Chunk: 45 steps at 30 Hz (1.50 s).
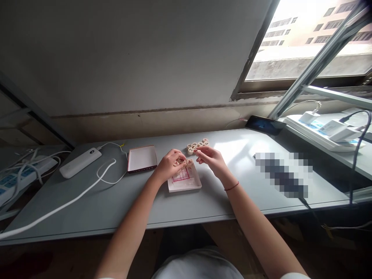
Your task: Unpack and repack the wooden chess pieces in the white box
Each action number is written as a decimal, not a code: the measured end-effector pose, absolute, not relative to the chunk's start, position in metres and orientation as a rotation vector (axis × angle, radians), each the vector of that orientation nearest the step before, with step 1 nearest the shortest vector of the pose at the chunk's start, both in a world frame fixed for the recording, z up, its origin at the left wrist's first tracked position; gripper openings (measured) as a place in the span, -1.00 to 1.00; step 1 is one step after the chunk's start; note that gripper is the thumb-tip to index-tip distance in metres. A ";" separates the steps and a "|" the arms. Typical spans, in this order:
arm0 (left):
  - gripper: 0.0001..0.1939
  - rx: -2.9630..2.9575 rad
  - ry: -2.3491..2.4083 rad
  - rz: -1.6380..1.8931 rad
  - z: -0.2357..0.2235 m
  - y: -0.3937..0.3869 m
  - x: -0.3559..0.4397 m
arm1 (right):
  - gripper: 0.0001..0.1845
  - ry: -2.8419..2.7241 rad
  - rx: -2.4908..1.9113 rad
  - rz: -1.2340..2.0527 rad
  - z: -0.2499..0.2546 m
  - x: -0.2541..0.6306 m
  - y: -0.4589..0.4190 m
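**L hand [171,164] over box [196,181], R hand [213,158] just beside it**

Clock centred on the box, 12 toward the wall. On my head cam I've got L hand at approx 11, fingers curled in over the box's far edge, at the round pcs [189,162] w/ characters on top; can't tell if it grips one. R hand's at approx 2, thumb & index narrow, tips near the pc group [190,150]; can't tell if anything's pinched btwn them. Box is white, shallow, open, pink-red lines on its floor, round pcs at its far side. Pc group sits on the desk [215,201] at 1, pcs bunched together. Shallow lid [142,157], pale inside w/ dark red edge, lies at 10. White power bank [80,162] further out at 9, cable attached. Dark phone [265,125] tilted at 2; pixelated patch [281,174] at 3.
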<state>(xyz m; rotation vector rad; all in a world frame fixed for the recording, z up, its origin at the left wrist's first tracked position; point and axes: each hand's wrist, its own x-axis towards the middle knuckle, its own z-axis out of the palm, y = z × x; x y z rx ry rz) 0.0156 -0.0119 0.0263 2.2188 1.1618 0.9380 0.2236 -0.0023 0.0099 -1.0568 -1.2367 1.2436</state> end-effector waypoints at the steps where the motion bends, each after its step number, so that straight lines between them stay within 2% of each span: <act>1: -0.93 2.242 1.130 0.900 0.027 -0.013 0.017 | -0.54 -1.228 -1.058 1.248 0.010 0.225 -0.002; 8: -0.86 2.589 1.109 0.496 0.022 -0.019 0.025 | -0.57 -1.403 -1.068 1.171 0.011 0.223 -0.003; 13: -0.83 2.574 1.245 0.434 0.019 -0.015 0.017 | -0.75 -1.648 -0.987 0.929 0.010 0.217 -0.012; 18: -0.47 2.498 1.369 0.407 0.021 -0.012 0.010 | -0.82 -1.983 -0.917 0.500 0.001 0.210 -0.026; 21: -0.35 2.457 1.398 0.324 0.020 -0.012 0.009 | -0.89 -2.143 -0.933 0.355 -0.004 0.206 -0.029; 25: -0.35 2.429 1.402 0.242 0.017 -0.011 0.010 | -0.93 -2.251 -0.938 0.264 -0.006 0.204 -0.026; 34: -0.34 2.457 1.440 0.240 0.019 -0.018 0.020 | -0.86 -2.180 -0.959 0.243 0.004 0.210 -0.023; 37: -0.37 2.459 1.471 0.225 0.019 -0.021 0.027 | -0.82 -1.994 -1.165 0.254 0.010 0.228 0.002; 40: -0.42 2.464 1.510 0.225 0.018 -0.022 0.030 | -0.75 -1.843 -1.631 0.196 0.019 0.247 0.044; 45: -0.44 2.476 1.543 0.223 0.015 -0.023 0.031 | -0.65 -1.956 -2.216 0.272 0.029 0.257 0.106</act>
